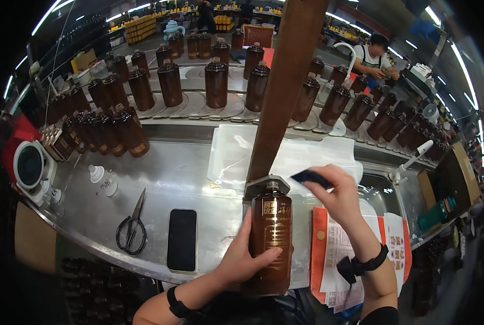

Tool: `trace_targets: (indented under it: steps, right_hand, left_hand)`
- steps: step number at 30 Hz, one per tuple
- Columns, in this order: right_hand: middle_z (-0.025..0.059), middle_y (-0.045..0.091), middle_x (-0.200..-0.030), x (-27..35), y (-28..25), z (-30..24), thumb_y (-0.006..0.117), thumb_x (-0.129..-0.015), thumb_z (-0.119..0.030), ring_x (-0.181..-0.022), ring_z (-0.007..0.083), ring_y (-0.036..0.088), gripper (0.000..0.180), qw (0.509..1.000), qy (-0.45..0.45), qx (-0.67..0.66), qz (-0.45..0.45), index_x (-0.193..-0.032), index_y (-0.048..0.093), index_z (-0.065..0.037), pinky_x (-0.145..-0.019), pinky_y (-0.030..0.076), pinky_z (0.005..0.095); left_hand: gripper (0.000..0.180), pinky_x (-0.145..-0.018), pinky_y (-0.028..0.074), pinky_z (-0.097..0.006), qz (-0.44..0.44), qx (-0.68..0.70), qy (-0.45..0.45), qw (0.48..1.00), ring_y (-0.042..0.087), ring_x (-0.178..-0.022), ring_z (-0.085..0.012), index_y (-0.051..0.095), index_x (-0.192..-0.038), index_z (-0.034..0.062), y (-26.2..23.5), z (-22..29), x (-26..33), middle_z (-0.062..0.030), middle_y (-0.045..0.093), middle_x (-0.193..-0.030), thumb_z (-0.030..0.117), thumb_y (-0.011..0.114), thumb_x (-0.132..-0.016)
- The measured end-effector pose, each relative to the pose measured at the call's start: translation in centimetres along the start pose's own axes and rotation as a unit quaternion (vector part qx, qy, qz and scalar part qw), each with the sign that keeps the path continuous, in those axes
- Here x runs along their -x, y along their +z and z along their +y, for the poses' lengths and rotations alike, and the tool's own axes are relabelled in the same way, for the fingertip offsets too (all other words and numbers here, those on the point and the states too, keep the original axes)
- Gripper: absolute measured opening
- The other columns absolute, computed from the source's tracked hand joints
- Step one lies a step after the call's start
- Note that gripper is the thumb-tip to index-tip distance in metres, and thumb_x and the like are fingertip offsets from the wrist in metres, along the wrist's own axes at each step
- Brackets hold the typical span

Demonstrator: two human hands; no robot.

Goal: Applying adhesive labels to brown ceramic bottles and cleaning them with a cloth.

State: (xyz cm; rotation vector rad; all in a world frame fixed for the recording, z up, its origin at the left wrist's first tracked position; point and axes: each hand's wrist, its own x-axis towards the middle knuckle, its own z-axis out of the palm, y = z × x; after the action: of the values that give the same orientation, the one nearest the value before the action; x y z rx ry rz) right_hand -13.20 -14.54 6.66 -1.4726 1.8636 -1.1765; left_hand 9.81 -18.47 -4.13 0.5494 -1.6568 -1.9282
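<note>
My left hand (pixel 241 262) is wrapped round the lower body of a brown glass bottle (pixel 273 230) with gold print. The bottle stands upright at the front edge of the metal bench, its bare neck against a notched metal bracket (pixel 253 189) on a brown post. To the right of the neck and above it, my right hand (pixel 337 192) pinches a small, dark, flat piece (pixel 310 177). That piece is apart from the bottle, and its kind is unclear. Both wrists wear black bands.
Left on the bench (pixel 160 179) lie scissors (pixel 132 227), a phone (pixel 182 240) and a white squeeze bottle (pixel 102 180). Right are papers on a red folder (pixel 319 254) and a sink (pixel 380 189). Several brown bottles (pixel 216 84) line a conveyor behind; a co-worker (pixel 375 57) sits beyond.
</note>
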Motion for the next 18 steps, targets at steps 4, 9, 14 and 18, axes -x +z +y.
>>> trace_targets:
  steps: [4,9,14,18]
  right_hand:
    - [0.0083,0.072,-0.093,1.0,1.1,-0.9,0.076,-0.084,-0.009,-0.079,0.0147,0.067,0.023,0.996,-0.017,-0.029,-0.086,-0.107,0.075,-0.005,-0.071,0.053,0.0283]
    - [0.0066,0.072,-0.092,1.4,0.6,-1.3,0.078,-0.083,-0.012,-0.080,0.0150,0.067,0.026,0.991,-0.063,0.031,-0.110,-0.107,0.074,-0.004,-0.069,0.053,0.0278]
    - [0.0084,0.069,-0.086,1.2,-0.3,-0.3,0.074,-0.080,0.000,-0.081,0.0211,0.066,0.026,0.976,-0.154,0.144,0.045,-0.105,0.075,-0.006,-0.070,0.052,0.0311]
    - [0.0032,0.069,-0.094,6.5,2.4,0.7,0.074,-0.071,-0.005,-0.087,0.0232,0.066,0.035,0.912,-0.362,0.188,-0.035,-0.105,0.078,-0.015,-0.073,0.052,0.0347]
  left_hand:
    - [0.105,-0.114,0.033,-0.036,-0.007,0.032,0.017,0.999,0.042,-0.137,-0.0258,0.002,-0.157,-0.0046,0.0,1.0,0.3,-0.0206,0.039,-0.150,0.022,0.075,-0.087]
    - [0.108,-0.115,0.032,-0.037,-0.004,0.065,-0.004,0.998,0.042,-0.137,-0.0267,0.000,-0.157,-0.0045,0.2,0.3,0.1,-0.0209,0.039,-0.150,0.022,0.077,-0.086]
    - [0.130,-0.120,0.025,-0.041,-0.061,-0.036,0.043,0.997,0.028,-0.147,-0.0354,-0.006,-0.156,-0.0048,-1.1,-0.8,1.5,-0.0283,0.020,-0.159,0.035,0.087,-0.075]
    - [0.140,-0.121,0.024,-0.045,-0.091,-0.222,0.163,0.957,0.019,-0.149,-0.0458,-0.006,-0.156,-0.0035,-2.0,-0.3,2.6,-0.0355,0.008,-0.160,0.041,0.092,-0.067]
